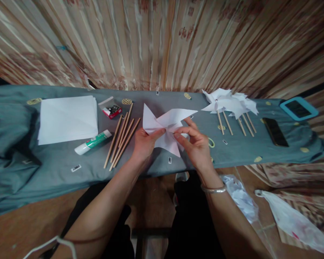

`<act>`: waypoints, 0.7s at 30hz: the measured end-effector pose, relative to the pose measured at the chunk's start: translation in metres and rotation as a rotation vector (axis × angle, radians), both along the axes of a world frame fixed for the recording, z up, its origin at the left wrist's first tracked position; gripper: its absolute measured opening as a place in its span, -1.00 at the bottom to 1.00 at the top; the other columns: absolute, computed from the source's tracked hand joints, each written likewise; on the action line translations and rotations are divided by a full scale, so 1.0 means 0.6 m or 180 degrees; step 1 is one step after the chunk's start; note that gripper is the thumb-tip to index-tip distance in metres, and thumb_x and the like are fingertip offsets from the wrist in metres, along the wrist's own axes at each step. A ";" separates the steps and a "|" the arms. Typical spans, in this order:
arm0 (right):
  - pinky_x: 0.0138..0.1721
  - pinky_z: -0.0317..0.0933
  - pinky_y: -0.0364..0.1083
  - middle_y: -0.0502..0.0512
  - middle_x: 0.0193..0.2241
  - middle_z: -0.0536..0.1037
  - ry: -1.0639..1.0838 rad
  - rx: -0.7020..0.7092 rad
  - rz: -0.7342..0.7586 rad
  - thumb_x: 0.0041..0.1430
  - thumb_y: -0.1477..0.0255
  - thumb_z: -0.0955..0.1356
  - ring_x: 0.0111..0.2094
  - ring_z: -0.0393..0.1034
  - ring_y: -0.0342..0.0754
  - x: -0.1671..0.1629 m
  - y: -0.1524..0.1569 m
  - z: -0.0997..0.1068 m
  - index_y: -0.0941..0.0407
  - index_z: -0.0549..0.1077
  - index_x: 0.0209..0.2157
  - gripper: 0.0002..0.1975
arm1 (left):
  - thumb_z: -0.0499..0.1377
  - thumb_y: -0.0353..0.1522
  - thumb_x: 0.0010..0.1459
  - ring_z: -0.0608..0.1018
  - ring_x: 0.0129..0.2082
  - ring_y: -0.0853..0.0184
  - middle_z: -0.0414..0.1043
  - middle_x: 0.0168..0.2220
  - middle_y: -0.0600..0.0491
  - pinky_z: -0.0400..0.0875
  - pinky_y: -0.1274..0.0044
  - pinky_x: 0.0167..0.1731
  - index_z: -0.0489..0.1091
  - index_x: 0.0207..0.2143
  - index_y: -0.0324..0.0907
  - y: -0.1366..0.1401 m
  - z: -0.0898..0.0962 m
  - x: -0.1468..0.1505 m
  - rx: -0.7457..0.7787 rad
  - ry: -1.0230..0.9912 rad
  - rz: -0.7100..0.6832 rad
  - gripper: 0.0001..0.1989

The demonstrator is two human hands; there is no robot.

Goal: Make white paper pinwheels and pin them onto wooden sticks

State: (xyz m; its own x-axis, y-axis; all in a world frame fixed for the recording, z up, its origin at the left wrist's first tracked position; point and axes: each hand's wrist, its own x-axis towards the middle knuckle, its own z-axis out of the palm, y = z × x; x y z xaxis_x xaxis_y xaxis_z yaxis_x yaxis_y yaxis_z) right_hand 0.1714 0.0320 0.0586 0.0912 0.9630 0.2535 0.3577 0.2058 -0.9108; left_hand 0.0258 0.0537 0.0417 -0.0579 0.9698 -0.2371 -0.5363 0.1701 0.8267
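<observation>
A white paper pinwheel (166,127), partly folded, is held flat just above the grey-green cloth at the near middle of the table. Its pointed flaps fan out far-left, far-right and near, their tips gathered at the centre.

Home craft corner: draped curtain (162,39) backdrop, cloth-covered table (56,169), paper stack (67,118), wooden sticks (121,140), glue stick (93,142).

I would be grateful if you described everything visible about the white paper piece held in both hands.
The paper pinwheel is thin white paper folded into pointed blades around a centre. It is held just above the grey-green cloth, in the middle of the table. The left hand grips its left side; the right hand pinches near its centre. No stick is attached to it.
</observation>
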 end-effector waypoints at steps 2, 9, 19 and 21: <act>0.32 -0.08 0.18 0.02 0.18 0.41 -0.0072 0.0077 -0.0091 0.09 0.31 0.43 0.29 0.15 0.09 0.020 -0.002 0.000 0.01 0.56 -0.38 -0.92 | 0.44 -0.36 -0.30 0.58 -0.46 0.30 0.61 -0.41 0.02 0.46 0.46 -0.33 0.54 -0.43 -0.25 0.005 -0.003 -0.005 -0.0035 -0.0068 0.0096 -0.70; 0.26 -0.01 0.30 0.15 0.12 0.46 -0.1587 0.0171 -0.0096 0.07 0.40 0.38 0.29 0.14 0.21 0.081 -0.011 -0.054 0.05 0.54 -0.47 -0.91 | 0.44 -0.41 -0.37 0.56 -0.50 0.33 0.59 -0.47 0.05 0.46 0.50 -0.38 0.53 -0.48 -0.25 0.015 0.000 -0.029 -0.0138 -0.0085 0.0333 -0.71; 0.34 -0.10 0.27 -0.11 0.36 0.10 -0.1579 0.0592 0.0226 0.19 0.40 0.35 0.38 -0.09 0.12 0.032 -0.039 0.003 -0.11 0.50 -0.03 -0.69 | 0.43 -0.40 -0.34 0.57 -0.49 0.31 0.59 -0.46 0.05 0.47 0.47 -0.38 0.52 -0.47 -0.24 0.006 -0.003 -0.023 -0.0171 -0.0071 0.0183 -0.73; 0.35 -0.14 0.27 -0.18 0.39 0.00 -0.1670 0.0576 0.0485 0.20 0.43 0.35 0.41 -0.20 0.11 0.021 -0.042 0.008 -0.13 0.49 -0.02 -0.67 | 0.43 -0.40 -0.31 0.57 -0.48 0.31 0.60 -0.44 0.06 0.46 0.47 -0.38 0.53 -0.43 -0.23 0.003 -0.003 -0.021 -0.0128 -0.0143 0.0111 -0.71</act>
